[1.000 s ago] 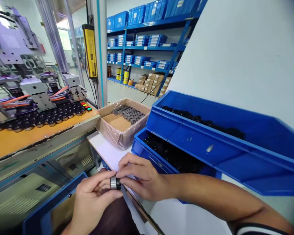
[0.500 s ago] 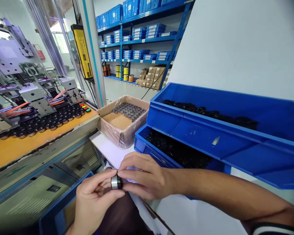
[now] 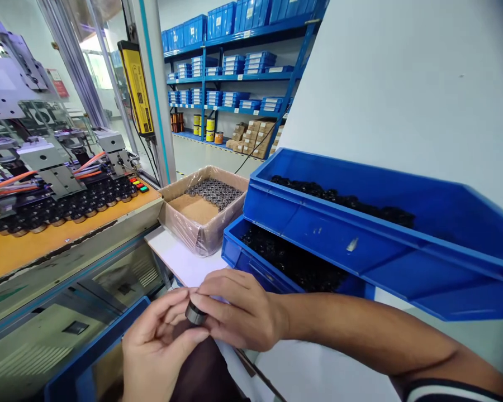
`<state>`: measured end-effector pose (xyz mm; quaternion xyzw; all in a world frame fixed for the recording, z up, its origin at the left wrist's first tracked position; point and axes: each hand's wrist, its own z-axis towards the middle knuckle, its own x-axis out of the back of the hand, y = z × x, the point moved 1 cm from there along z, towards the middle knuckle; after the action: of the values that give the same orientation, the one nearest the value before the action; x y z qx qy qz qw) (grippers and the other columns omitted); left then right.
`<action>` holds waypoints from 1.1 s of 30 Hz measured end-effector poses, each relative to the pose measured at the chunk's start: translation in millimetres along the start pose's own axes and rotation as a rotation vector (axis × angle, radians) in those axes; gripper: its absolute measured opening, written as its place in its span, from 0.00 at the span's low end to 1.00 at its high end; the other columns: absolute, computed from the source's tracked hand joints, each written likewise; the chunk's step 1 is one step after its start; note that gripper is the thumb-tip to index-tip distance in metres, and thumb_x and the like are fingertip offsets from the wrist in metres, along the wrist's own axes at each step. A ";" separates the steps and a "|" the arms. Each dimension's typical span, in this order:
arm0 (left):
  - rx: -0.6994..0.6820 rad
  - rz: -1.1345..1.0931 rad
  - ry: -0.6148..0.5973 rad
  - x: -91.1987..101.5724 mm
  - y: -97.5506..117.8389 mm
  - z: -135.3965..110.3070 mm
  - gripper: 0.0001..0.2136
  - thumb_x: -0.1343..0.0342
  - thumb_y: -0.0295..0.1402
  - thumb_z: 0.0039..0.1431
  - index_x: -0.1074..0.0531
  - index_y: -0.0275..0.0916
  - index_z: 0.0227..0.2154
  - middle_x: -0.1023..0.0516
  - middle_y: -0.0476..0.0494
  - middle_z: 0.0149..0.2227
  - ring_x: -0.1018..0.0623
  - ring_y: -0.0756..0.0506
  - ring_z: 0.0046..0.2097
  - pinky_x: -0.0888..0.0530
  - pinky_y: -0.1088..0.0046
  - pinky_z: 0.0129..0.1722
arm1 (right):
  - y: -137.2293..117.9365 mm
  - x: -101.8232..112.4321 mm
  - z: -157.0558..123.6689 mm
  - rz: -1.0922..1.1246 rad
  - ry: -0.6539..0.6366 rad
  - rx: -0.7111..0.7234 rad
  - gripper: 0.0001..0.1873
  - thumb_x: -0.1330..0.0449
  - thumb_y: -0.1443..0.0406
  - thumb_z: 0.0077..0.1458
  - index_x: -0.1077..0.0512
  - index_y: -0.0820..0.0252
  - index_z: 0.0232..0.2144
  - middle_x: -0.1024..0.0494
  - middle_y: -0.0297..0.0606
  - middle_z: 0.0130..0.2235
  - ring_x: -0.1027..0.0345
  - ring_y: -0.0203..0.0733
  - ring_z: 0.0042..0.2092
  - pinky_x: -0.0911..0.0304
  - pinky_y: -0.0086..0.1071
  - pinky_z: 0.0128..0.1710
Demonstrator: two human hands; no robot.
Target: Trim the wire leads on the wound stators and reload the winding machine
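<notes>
Between my two hands is a small round motor stator core (image 3: 195, 315), with a grey metal band and a black rim, tilted. My left hand (image 3: 155, 340) grips it with the thumb below and fingertips above. From the other side my right hand (image 3: 241, 312) is closed on the same piece, its fingers over the black rim and hiding part of it. Behind my hands, a lower blue bin (image 3: 235, 254) holds many black plastic parts (image 3: 293, 259). The upper blue bin (image 3: 302, 220) rests above it, with more black parts (image 3: 339, 201) inside.
A plastic-lined cardboard box (image 3: 201, 231) with rows of metal cores stands on the white table (image 3: 174, 257). At left, a machine (image 3: 62, 173) has rows of finished-looking cores (image 3: 77, 212) on its orange bench (image 3: 46, 243). Below is another blue bin (image 3: 88, 349). Blue shelves (image 3: 235, 78) stand behind.
The core has tilted between my fingers, and my right fingers have moved further over its top. The camera view has shifted slightly, moving the surroundings left in the picture.
</notes>
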<state>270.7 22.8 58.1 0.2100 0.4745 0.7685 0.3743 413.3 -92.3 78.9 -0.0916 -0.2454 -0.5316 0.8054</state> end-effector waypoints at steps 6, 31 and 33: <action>-0.421 0.401 -0.206 22.2 7.5 11.1 0.14 0.30 0.23 0.49 0.20 0.40 0.40 0.18 0.48 0.36 0.18 0.50 0.37 0.20 0.80 0.38 | -5.0 0.0 0.4 0.264 -0.026 -0.152 0.10 0.42 0.76 0.59 0.29 0.79 0.44 0.22 0.54 0.37 0.26 0.43 0.42 0.24 0.36 0.43; -0.115 0.172 -0.192 12.8 -20.4 -3.0 0.14 0.38 0.29 0.59 0.24 0.47 0.48 0.23 0.43 0.48 0.23 0.45 0.51 0.25 0.73 0.51 | -2.6 -5.6 -4.8 0.167 -0.046 -0.177 0.08 0.46 0.74 0.62 0.31 0.73 0.44 0.24 0.48 0.34 0.30 0.43 0.38 0.26 0.40 0.37; -0.279 0.332 -0.196 14.1 -16.7 -3.1 0.15 0.38 0.26 0.59 0.24 0.45 0.48 0.22 0.43 0.43 0.20 0.47 0.44 0.23 0.74 0.44 | -5.2 -6.9 -5.5 0.151 -0.086 -0.201 0.09 0.46 0.74 0.62 0.31 0.72 0.45 0.24 0.46 0.35 0.30 0.42 0.38 0.26 0.39 0.39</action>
<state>265.9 36.5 41.5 0.3049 0.2839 0.8537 0.3124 408.0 -91.1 70.3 -0.2129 -0.2175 -0.4870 0.8187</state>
